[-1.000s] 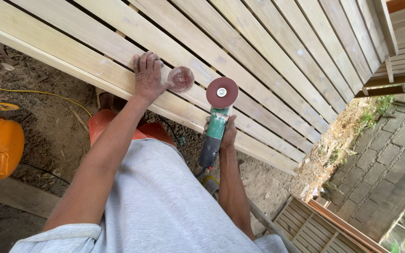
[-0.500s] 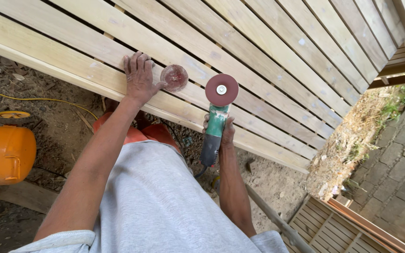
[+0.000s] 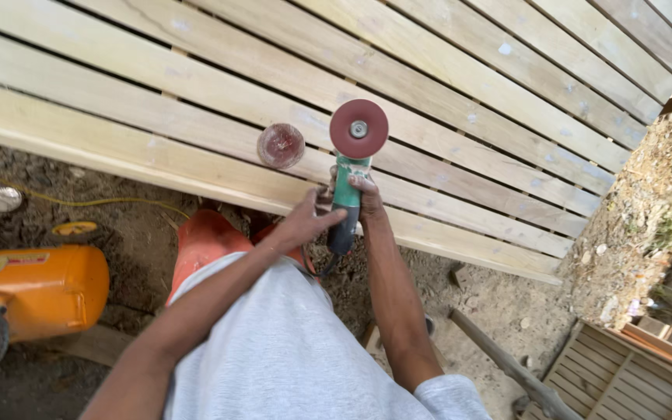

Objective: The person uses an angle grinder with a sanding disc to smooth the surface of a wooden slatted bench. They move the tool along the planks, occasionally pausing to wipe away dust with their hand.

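Observation:
My right hand (image 3: 365,196) grips the green body of an angle grinder (image 3: 349,183), its red sanding disc (image 3: 359,128) facing up over the slatted wooden panel (image 3: 460,85). My left hand (image 3: 305,222) has its fingers spread and reaches toward the grinder's handle, just beside my right hand; whether it touches the tool is unclear. A loose worn reddish sanding disc (image 3: 281,145) lies flat on a slat to the left of the grinder head.
An orange air compressor tank (image 3: 36,288) stands on the dirt at the left, with a yellow hose (image 3: 79,201) running past it. A wooden stick (image 3: 507,365) and another slatted panel (image 3: 624,381) lie at the lower right. Paving stones are at the far right.
My left hand has left the loose disc on the slat and come back to the grinder. The view has shifted so the compressor shows more.

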